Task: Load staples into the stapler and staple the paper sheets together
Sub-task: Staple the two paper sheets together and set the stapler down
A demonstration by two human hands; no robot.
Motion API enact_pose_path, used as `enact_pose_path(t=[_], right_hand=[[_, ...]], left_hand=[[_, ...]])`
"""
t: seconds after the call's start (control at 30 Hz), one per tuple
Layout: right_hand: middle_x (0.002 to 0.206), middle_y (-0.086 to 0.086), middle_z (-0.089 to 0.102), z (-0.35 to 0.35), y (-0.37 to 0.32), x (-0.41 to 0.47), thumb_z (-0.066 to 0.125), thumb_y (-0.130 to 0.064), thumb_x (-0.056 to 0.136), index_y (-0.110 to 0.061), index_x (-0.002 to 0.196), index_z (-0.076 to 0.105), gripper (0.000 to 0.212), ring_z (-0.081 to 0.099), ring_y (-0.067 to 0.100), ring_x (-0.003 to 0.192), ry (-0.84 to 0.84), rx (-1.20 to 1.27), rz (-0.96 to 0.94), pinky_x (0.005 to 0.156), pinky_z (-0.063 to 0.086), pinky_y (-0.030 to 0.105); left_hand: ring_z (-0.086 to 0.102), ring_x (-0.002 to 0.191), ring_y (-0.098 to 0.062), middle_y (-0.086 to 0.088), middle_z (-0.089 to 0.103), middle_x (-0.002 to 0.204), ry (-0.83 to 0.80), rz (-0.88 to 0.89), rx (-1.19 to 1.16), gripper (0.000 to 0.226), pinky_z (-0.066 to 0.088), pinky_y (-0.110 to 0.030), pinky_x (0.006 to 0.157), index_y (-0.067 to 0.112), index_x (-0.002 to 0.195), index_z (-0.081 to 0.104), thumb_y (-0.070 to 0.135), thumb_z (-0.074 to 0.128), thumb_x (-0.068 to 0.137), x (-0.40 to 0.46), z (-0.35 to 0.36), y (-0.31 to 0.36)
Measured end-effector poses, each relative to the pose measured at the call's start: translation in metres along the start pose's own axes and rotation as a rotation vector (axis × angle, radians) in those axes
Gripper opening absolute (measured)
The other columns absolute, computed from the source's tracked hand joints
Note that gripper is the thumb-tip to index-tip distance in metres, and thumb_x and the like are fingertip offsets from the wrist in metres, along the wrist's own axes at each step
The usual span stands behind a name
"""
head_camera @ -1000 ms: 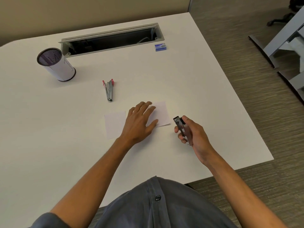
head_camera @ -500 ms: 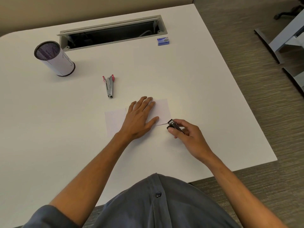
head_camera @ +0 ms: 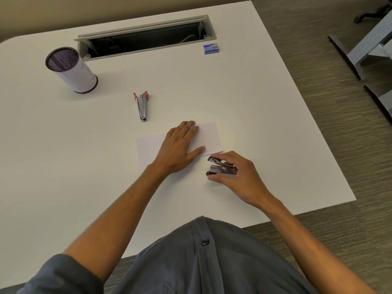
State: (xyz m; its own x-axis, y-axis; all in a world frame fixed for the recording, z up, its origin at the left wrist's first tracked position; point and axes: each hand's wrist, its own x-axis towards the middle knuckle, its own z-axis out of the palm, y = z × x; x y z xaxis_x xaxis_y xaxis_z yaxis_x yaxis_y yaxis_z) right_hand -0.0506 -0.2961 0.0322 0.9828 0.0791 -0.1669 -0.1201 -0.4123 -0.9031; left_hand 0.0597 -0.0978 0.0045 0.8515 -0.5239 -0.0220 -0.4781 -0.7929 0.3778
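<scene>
Metal stapler (head_camera: 221, 169) in rt hand (head_camera: 237, 177) grip (jaw seemingly apart), beside paper sheets (head_camera: 209, 136).

**Single head-worn view, forward and down**

Looks down from head height onto a white desk (head_camera: 233, 85), facing its far edge and the wall beyond. Close over both forearms and the shirt front at bottom of frame; wide enough for carpet (head_camera: 318, 81) at right. No second view.

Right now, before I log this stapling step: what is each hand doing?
Left hand: open, pressing flat on the paper sheets.
Right hand: gripping the stapler beside the sheets' near corner.
</scene>
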Motion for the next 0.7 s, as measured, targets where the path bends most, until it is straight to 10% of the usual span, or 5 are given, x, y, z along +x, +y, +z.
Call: enact_pose_path(t=[0.7], right_hand=[[0.121,-0.012,0.065,0.016,0.015,-0.001,0.082,-0.038,0.077,-0.029,0.122,0.068,0.048,0.055,0.008,0.112,-0.085,-0.331,-0.090,0.103,0.037,0.041]], left_hand=[[0.017,0.149,-0.023,-0.004,0.023,0.162,-0.039,-0.019,0.045,0.079,0.014,-0.040,0.121,0.013,0.152,0.029,0.061,0.048,0.092,0.003,-0.004,0.000]])
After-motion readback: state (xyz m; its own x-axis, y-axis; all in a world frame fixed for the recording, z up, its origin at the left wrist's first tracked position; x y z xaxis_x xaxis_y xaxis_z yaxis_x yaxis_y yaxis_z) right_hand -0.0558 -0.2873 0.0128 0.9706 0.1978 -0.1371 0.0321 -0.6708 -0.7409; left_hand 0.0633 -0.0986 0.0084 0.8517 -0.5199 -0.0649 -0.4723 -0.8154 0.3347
